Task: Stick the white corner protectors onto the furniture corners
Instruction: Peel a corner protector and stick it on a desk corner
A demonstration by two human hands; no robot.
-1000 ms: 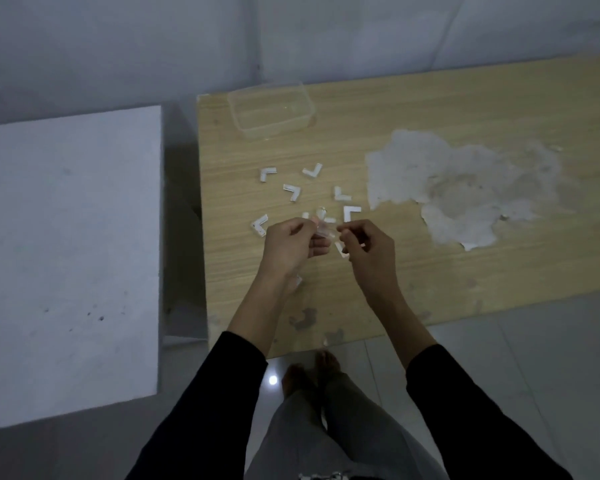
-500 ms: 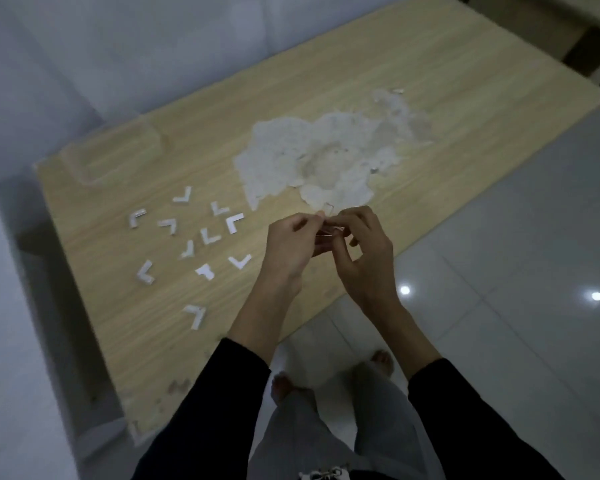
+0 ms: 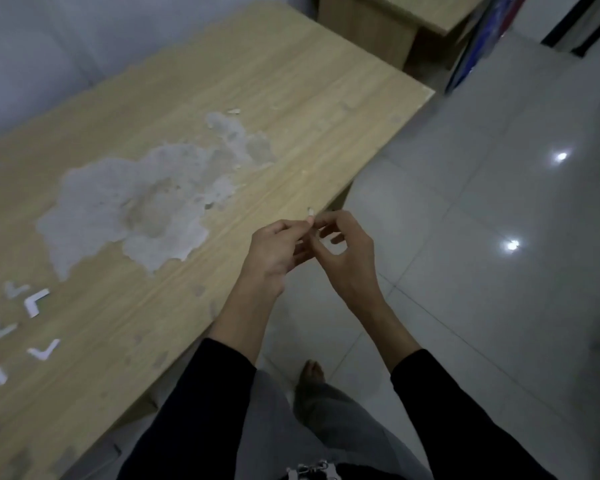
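My left hand [image 3: 274, 251] pinches a small white corner protector [image 3: 310, 212] at its fingertips, just over the near edge of the wooden table [image 3: 291, 98]. My right hand [image 3: 349, 261] is close beside it, fingers curled, its index tip near the protector; whether it grips anything is unclear. Several more white L-shaped corner protectors [image 3: 37, 301] lie loose on the table at the far left. The table's right corner [image 3: 428, 93] is far from both hands.
A large pale worn patch [image 3: 136, 206] covers the tabletop's middle. Another wooden furniture piece [image 3: 388, 29] stands behind the table's right end. Glossy grey floor tiles [image 3: 482, 237] stretch to the right. My legs and a bare foot [image 3: 312, 374] are below the hands.
My view has swung right along the table; the loose protectors and the patch slid leftwards. Both hands stayed together, now over the table's near edge, and the protector now sticks up from my left fingertips.
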